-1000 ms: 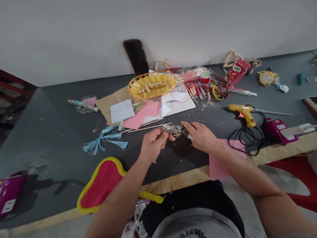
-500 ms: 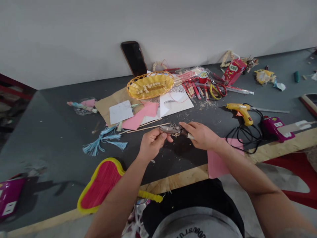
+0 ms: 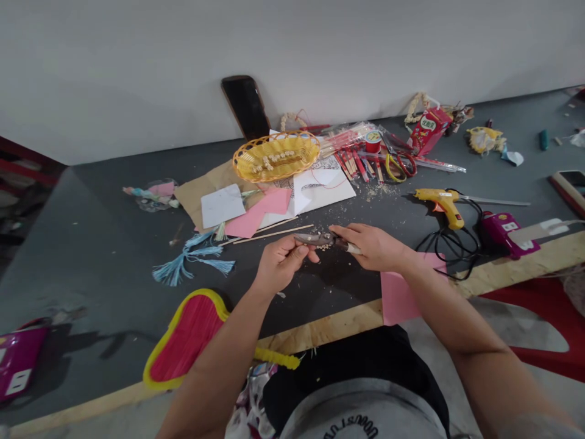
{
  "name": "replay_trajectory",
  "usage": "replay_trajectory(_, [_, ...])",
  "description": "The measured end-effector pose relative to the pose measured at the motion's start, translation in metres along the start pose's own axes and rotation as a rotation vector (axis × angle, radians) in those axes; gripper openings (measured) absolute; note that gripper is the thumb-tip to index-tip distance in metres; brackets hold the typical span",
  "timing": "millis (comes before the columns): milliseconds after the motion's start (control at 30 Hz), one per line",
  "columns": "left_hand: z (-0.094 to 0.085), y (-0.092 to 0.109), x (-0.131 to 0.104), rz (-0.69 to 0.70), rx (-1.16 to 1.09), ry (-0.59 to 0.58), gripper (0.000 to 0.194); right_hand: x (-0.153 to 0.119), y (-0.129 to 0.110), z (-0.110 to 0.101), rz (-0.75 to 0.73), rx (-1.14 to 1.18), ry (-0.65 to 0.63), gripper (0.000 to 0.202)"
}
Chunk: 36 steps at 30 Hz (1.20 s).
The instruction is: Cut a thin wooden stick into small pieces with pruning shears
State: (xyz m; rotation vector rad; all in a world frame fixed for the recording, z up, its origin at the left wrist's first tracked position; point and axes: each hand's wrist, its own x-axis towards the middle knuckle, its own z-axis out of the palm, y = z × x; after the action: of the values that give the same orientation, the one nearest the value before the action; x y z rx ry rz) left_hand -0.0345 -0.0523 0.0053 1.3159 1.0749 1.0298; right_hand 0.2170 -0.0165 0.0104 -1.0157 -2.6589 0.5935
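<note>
My right hand [image 3: 372,246] is wrapped round the handles of a pair of pruning shears [image 3: 325,238]. The blades point left, to the fingertips of my left hand [image 3: 282,261], which is closed in a pinch; what it pinches is too small to make out. Small pale bits lie on the table just beneath the shears. Thin wooden sticks [image 3: 274,233] rest just beyond my left hand, beside white and pink paper [image 3: 249,221]. Farther back stands a yellow oval basket [image 3: 276,157] with small pale pieces inside.
Blue tassels [image 3: 183,262] and a red paddle shape with yellow edging [image 3: 189,335] lie left. A phone [image 3: 247,107] leans on the wall. To the right are scissors [image 3: 395,167], a yellow glue gun [image 3: 441,204] with black cable, a purple box [image 3: 507,235] and pink paper [image 3: 402,296].
The view has shifted very slightly. Both hands and the shears keep nearly the same pose and place.
</note>
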Motion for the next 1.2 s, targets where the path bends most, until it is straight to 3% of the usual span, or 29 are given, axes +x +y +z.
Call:
replay_trajectory(200, [-0.004, 0.001, -0.001, 0.023, 0.07, -0.017, 0.034, 0.0, 0.001, 0.002, -0.001, 0.02, -0.024, 0.052])
replay_trajectory(333, [-0.004, 0.0, 0.002, -0.029, 0.081, 0.015, 0.031, 0.002, 0.004, 0.008, 0.042, -0.076, 0.035, 0.05])
replay_trajectory(400, [-0.002, -0.002, 0.005, -0.046, 0.012, 0.1, 0.031, 0.003, 0.007, 0.008, 0.138, -0.141, 0.087, 0.047])
replay_trajectory(600, [-0.004, 0.001, 0.019, 0.047, -0.331, 0.544, 0.036, 0.004, 0.019, 0.0, 0.537, -0.287, 0.223, 0.056])
replay_trajectory(767, [-0.009, 0.002, 0.024, 0.116, -0.379, 0.632, 0.038, 0.003, 0.025, -0.002, 0.653, -0.314, 0.203, 0.063])
replay_trajectory(867, [-0.01, -0.002, 0.026, 0.099, -0.363, 0.642, 0.034, 0.001, 0.023, 0.0, 0.588, -0.315, 0.286, 0.053])
replay_trajectory(967, [-0.011, -0.007, 0.028, 0.084, -0.37, 0.662, 0.034, 0.009, 0.015, 0.001, 0.359, -0.283, 0.348, 0.036])
replay_trajectory(1100, [-0.013, -0.01, 0.031, 0.094, -0.409, 0.684, 0.035, 0.047, -0.004, 0.001, -0.007, -0.211, 0.109, 0.037])
replay_trajectory(1200, [-0.014, -0.011, 0.031, 0.126, -0.426, 0.703, 0.033, 0.087, -0.02, 0.002, -0.056, -0.284, -0.056, 0.04])
